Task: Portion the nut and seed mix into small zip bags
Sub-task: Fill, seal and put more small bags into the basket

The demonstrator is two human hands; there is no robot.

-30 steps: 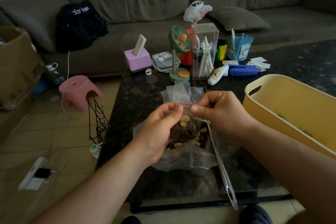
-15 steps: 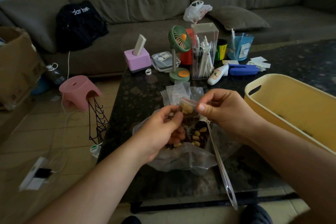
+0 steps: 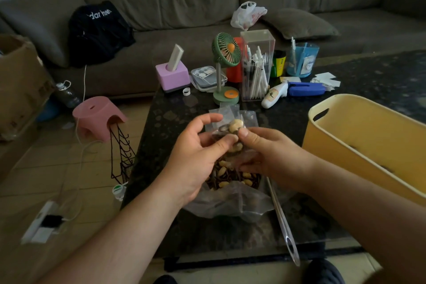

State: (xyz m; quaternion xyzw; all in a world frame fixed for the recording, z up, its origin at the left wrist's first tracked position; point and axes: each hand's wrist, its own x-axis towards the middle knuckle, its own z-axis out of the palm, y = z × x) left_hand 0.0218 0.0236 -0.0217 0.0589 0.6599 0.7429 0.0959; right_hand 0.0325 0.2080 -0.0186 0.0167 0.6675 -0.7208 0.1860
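Two bare hands meet over the dark speckled worktop (image 3: pixel 288 233). The left hand (image 3: pixel 196 157) and the right hand (image 3: pixel 272 154) both pinch a small zip bag (image 3: pixel 230 128) between thumb and fingers, so each grip is closed tight on it. The little bag is held up in the air. It has pale nuts and dark seeds inside.

Right under the hands sits a big clear bag of nut and seed mix (image 3: pixel 232 180), open at the top and resting on the worktop. A long metal spoon handle (image 3: pixel 282 221) sticks out of the big bag toward the near edge of the worktop. Some empty small zip bags (image 3: pixel 246 115) lie flat just behind the hands.

A yellow tub (image 3: pixel 359 136) stands on the right. Farther back are a little green fan (image 3: pixel 227 50), a clear box of pens (image 3: pixel 257 64) and a pink block (image 3: pixel 173 76).
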